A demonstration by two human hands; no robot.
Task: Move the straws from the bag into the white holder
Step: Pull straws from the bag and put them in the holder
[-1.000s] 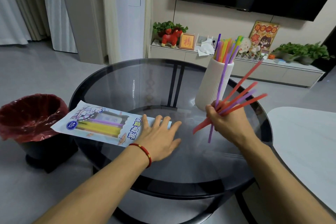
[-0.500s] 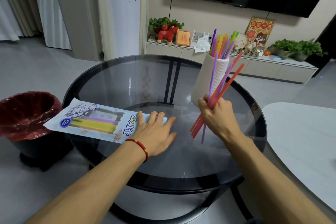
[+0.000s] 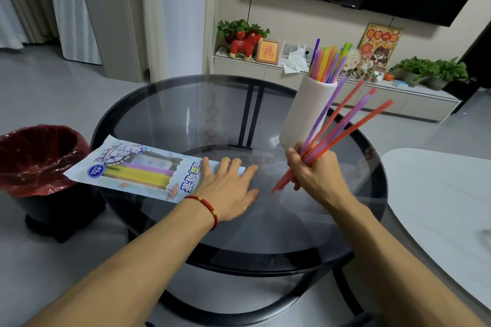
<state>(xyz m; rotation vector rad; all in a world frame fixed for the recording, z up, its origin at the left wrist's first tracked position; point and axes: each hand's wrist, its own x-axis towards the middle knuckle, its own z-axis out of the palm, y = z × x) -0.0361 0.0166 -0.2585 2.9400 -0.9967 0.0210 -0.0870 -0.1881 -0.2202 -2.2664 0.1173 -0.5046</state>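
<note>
The right hand (image 3: 314,170) is curled tight around a bunch of thin red and purple plastic straws (image 3: 342,125). The straws fan out up and to the right, and their short ends poke out below the fist. Their tips are blurry, so how many there are is hard to tell. Some of them cross in front of the tall white ribbed holder (image 3: 305,111), which stands upright on the counter just behind the hand. The hand hides the holder's bottom edge. More bright straws (image 3: 325,61) — green, orange, pink, purple — stand inside the holder and stick out of its top.

The left hand (image 3: 228,186) lies flat with straight, spread fingers on the right end of the flat printed plastic straw bag (image 3: 132,167). The hand covers that end, so the opening cannot be seen. Through the bag's clear window, yellow and purple straws (image 3: 140,174) show inside. The bag's left end hangs past the counter's edge. A thin red cord bracelet (image 3: 206,206) goes around the left wrist.

The round smoky glass counter (image 3: 212,114) has a black rim, and its dark legs show through the glass. A black bin with a shiny red liner (image 3: 34,156) stands on the floor to the left — cut off by the edge of the view.
</note>
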